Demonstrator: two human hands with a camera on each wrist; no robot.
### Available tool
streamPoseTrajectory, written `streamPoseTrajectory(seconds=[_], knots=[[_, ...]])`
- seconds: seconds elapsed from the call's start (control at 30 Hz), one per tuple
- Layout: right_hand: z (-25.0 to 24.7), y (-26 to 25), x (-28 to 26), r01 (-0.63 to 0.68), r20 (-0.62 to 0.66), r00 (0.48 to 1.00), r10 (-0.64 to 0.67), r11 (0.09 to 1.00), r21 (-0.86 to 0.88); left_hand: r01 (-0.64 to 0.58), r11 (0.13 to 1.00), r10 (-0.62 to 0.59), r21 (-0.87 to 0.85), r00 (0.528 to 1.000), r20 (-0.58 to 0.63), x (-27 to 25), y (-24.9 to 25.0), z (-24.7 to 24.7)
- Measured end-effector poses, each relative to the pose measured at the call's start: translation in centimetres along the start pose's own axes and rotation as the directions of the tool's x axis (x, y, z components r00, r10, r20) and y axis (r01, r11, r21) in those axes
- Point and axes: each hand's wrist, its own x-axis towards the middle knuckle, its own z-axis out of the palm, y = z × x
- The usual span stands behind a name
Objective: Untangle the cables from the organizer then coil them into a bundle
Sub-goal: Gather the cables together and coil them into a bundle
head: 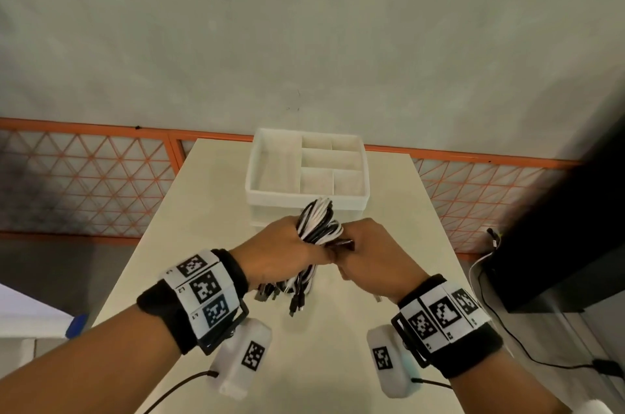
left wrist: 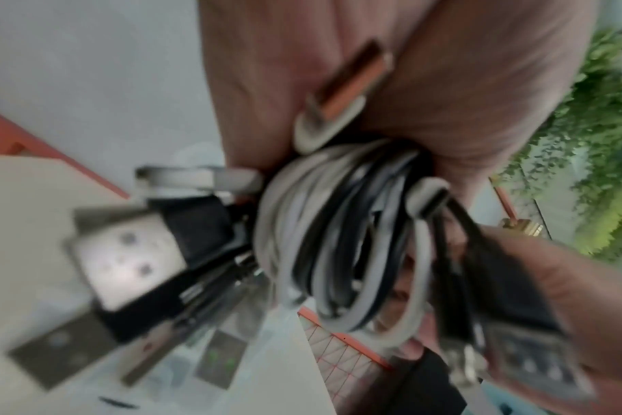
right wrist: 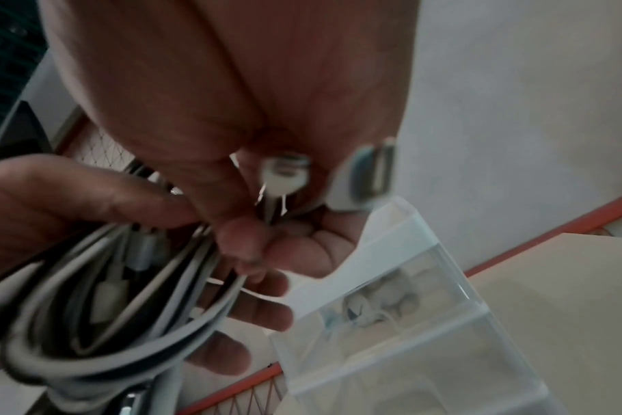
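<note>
A bundle of black and white cables is held above the table in front of the white organizer. My left hand grips the bundle round its middle, loops sticking up, plugs hanging below. My right hand pinches cable ends against the bundle's right side. The left wrist view shows the coiled cables and USB plugs in the fist. In the right wrist view the fingers pinch cable ends beside the loops.
The beige table stands against a pale wall with an orange lattice fence behind. The organizer's compartments look empty from above; a clear drawer holds small white items. A black box with a trailing wire sits at right.
</note>
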Motion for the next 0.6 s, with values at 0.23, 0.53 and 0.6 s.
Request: streamPoseTrajectory(seconds=[0.23, 0.53, 0.6], knots=[[0.3, 0.0, -0.1, -0.032, -0.211, 0.974, 0.081, 0.974, 0.225, -0.022, 0.961, -0.021, -0.276, 0.988, -0.152, 0.1, -0.3, 0.5], [-1.0, -0.8, -0.3, -0.072, -0.099, 0.98, 0.17, 0.779, 0.623, -0.08, 0.889, -0.029, -0.45, 0.973, -0.23, 0.4, -0.7, 0.2], [-0.5, -0.9, 0.1, -0.049, -0.106, 0.979, 0.173, 0.71, 0.703, -0.096, 0.885, -0.005, -0.456, 0.977, -0.215, 0.5, -0.6, 0.4]])
